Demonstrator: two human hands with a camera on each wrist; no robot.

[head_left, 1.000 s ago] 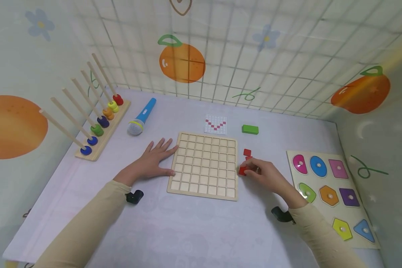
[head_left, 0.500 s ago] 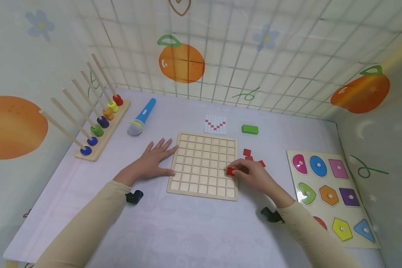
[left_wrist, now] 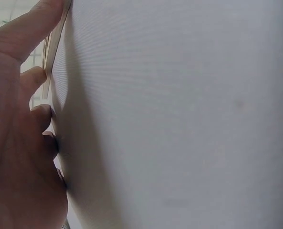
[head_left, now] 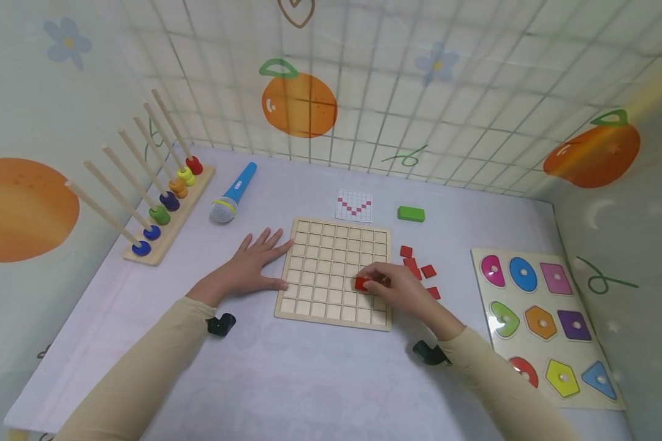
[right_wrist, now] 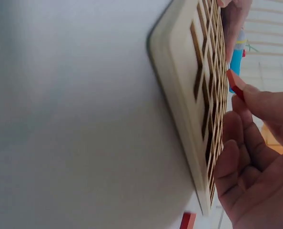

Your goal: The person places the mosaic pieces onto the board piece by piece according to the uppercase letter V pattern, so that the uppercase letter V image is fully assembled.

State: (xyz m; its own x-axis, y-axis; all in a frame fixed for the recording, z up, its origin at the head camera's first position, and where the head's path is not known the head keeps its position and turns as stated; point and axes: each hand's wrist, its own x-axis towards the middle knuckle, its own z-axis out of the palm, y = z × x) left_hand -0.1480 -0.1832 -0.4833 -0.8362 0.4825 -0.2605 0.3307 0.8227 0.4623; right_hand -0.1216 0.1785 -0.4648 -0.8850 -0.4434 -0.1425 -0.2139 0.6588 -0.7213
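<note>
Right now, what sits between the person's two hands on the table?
In the head view, the wooden grid board lies between them: the left hand rests flat at its left edge, the right hand pinches a red tile over it.

No readable text, labels or numbers anywhere.

Toy microphone [head_left: 232, 193], green block [head_left: 410, 214], shape puzzle [head_left: 546, 318], ring stacker [head_left: 162, 208].

red tile [head_left: 361, 283], pale wooden grid board [head_left: 331, 245], green block [head_left: 410, 214]
</note>
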